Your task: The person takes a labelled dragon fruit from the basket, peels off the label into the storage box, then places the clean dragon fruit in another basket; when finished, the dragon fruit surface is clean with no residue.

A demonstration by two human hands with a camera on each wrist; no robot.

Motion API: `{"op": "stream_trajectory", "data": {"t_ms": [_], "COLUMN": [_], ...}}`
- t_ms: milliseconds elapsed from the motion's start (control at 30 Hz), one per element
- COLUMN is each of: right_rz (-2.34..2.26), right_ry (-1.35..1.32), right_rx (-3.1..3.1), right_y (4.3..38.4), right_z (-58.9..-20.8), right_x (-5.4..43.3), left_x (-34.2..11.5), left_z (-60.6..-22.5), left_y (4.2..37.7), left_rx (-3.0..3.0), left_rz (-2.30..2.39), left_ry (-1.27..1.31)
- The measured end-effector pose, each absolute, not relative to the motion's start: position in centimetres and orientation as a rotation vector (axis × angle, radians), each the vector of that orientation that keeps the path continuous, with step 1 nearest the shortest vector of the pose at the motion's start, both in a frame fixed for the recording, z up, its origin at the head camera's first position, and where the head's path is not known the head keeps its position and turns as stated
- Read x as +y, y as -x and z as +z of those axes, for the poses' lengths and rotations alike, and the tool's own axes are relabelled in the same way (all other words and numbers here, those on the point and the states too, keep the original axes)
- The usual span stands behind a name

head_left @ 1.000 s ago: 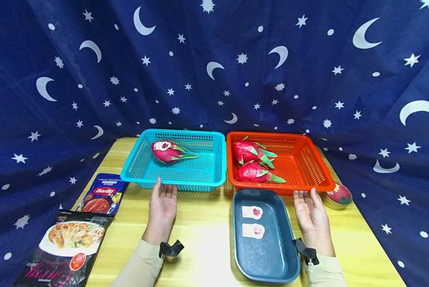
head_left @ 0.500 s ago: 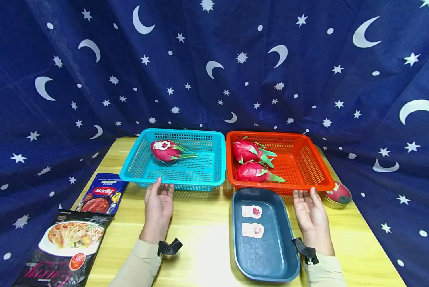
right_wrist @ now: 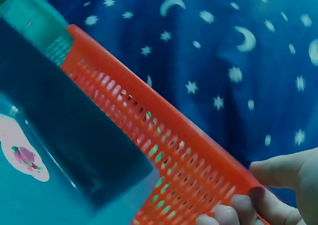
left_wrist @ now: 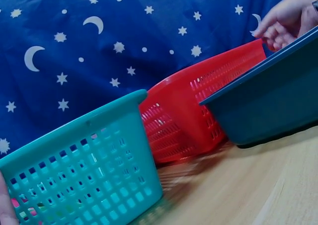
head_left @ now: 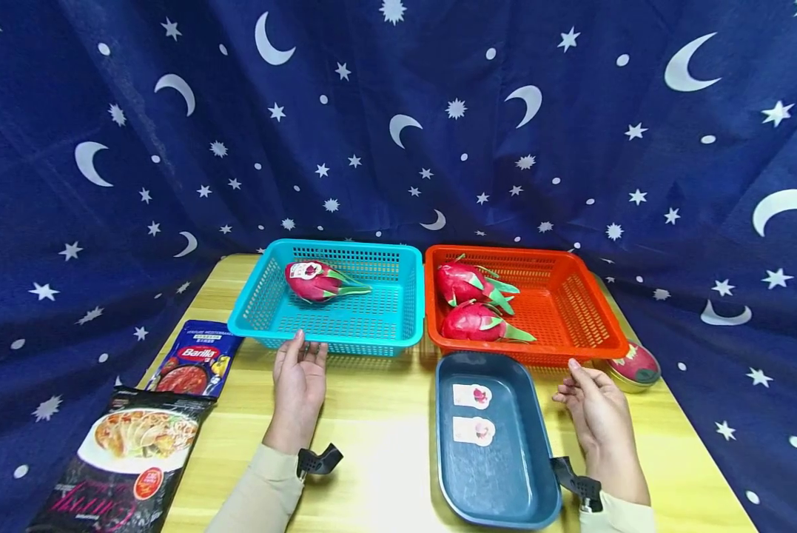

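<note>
My left hand [head_left: 300, 392] is palm up at the front of the teal basket [head_left: 341, 346], its fingertips at the lower front wall and its thumb by the rim. In that basket lies one dragon fruit [head_left: 314, 283] with a white label. My right hand [head_left: 603, 414] is just in front of the orange basket [head_left: 558, 292], fingers loosely bent and holding nothing; in the right wrist view its thumb lies close to the basket's rim. Two dragon fruits [head_left: 474, 323] lie at the left of the orange basket, one behind the other.
A dark blue tray [head_left: 494, 481] with two fruit-printed labels [head_left: 473, 431] stands before the orange basket. A round tin [head_left: 638, 366] sits at its right corner. Two food packets, a Barilla pouch [head_left: 194, 359] and a black bag [head_left: 132, 444], lie left. A starry curtain [head_left: 371, 111] hangs behind.
My right hand has drawn back from the orange basket's front and turned, with its fingers more bent. The left hand has barely moved. Baskets and fruits stay in place.
</note>
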State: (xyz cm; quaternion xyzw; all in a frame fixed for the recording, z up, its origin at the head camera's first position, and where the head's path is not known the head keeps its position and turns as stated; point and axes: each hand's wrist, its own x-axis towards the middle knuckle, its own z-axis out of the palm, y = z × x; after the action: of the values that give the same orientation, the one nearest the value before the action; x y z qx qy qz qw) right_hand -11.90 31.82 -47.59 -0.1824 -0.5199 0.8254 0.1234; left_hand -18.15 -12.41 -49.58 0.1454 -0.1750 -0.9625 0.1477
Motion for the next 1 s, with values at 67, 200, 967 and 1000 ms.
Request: {"op": "stream_trajectory", "data": {"t_ms": [67,200,967,1000], "right_rz": [2.279,1.965,1.098,1.068], "right_ry": [0.510,0.254,-1.167,-1.146], "right_rx": [-1.699,-2.172,-2.970,-3.003], "right_y": [11.7,12.1,29.3,30.3], "right_z": [-46.6,-43.9,-35.9,-36.3], "right_x": [31.2,29.1,6.8,5.9], "left_x": [-12.4,-12.5,-12.6,-12.6], "left_z": [-49.6,-49.7,-50.2,-50.2], "left_y": [18.1,18.2,18.3,18.4], "left_rx": [-0.502,-0.493,-0.523,-0.531], "left_rz": [-2.766,-2.758,-2.763,-2.766], "left_ry": [-0.417,-0.417,-0.409,-0.406]}}
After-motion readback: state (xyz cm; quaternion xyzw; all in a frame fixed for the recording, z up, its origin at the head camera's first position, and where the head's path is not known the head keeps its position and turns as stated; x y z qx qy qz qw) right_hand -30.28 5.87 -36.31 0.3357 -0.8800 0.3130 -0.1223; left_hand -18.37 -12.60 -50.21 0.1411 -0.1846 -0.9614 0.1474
